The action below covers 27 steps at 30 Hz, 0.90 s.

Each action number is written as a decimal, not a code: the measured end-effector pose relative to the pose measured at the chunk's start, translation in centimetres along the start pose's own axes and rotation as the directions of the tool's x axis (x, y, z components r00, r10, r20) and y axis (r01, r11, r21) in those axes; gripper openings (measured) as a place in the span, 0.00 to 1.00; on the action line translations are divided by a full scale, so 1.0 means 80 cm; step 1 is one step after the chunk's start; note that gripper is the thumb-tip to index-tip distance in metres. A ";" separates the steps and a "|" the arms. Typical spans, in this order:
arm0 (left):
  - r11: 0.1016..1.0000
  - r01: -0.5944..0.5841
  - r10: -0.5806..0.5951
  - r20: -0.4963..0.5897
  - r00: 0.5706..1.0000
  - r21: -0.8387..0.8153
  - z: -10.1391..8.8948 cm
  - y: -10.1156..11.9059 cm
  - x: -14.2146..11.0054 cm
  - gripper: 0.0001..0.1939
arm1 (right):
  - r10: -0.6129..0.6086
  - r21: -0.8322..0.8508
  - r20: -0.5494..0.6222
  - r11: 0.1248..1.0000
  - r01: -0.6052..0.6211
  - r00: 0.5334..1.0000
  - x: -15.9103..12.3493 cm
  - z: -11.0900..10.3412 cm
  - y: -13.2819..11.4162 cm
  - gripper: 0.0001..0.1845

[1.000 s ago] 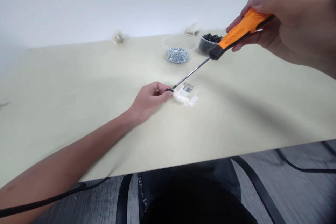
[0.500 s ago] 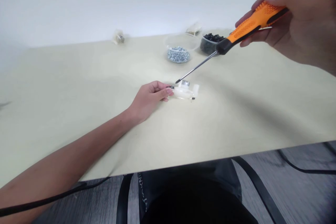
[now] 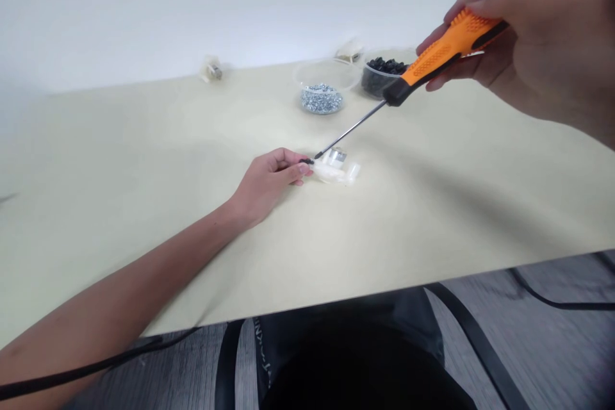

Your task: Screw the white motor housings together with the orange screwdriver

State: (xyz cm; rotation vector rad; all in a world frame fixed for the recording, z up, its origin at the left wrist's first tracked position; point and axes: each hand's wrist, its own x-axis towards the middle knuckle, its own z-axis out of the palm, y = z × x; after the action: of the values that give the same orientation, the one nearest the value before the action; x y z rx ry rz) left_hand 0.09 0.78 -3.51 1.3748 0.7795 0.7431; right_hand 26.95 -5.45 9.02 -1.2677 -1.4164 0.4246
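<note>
The left hand (image 3: 266, 182) pinches a small black piece (image 3: 304, 161) between thumb and fingers, a white plastic part (image 3: 329, 173) just beyond their tips. The right hand's (image 3: 542, 38) fingers curl around an orange-handled screwdriver (image 3: 435, 59), its tip close by the left fingertips, contact unclear

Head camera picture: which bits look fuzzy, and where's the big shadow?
Head view: the small white plastic part with silvery cylinder looks soft and washed-out; the orange-and-black screwdriver handle, sharper. Also head view: a long, soft grey shadow slants across the pale yellow tabletop, toward the right.
</note>
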 end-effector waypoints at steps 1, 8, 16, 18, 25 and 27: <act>1.000 -0.001 0.001 0.002 1.000 0.000 -0.001 -0.001 0.000 0.12 | -0.006 -0.002 0.002 1.000 0.006 1.000 0.000 0.000 0.000 0.10; 1.000 0.003 -0.003 -0.012 1.000 0.021 -0.001 -0.002 0.000 0.12 | 0.128 -0.058 -0.061 0.990 -0.131 0.990 -0.006 0.011 -0.019 0.12; 1.000 0.012 -0.012 -0.010 1.000 0.004 0.001 0.000 -0.001 0.12 | 0.101 -0.051 -0.019 0.993 -0.102 0.995 -0.002 0.003 -0.007 0.10; 1.000 0.012 -0.012 -0.014 1.000 0.005 0.001 0.001 -0.001 0.12 | 0.110 -0.056 -0.020 0.992 -0.111 0.994 -0.002 0.004 -0.008 0.10; 1.000 0.010 -0.010 -0.004 1.000 0.002 0.002 0.003 -0.003 0.13 | 0.128 -0.057 -0.030 0.990 -0.129 0.991 0.000 0.004 -0.010 0.10; 1.000 0.010 -0.010 -0.004 1.000 0.000 0.002 0.003 -0.003 0.13 | 0.123 -0.044 -0.046 0.991 -0.125 0.991 0.000 0.006 -0.012 0.10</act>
State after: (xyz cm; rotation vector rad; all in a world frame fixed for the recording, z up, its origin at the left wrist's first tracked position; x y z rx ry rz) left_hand 0.11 0.53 -3.23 1.3688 0.7888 0.7389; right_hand 26.08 -5.63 9.63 -1.3998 -1.3221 0.4471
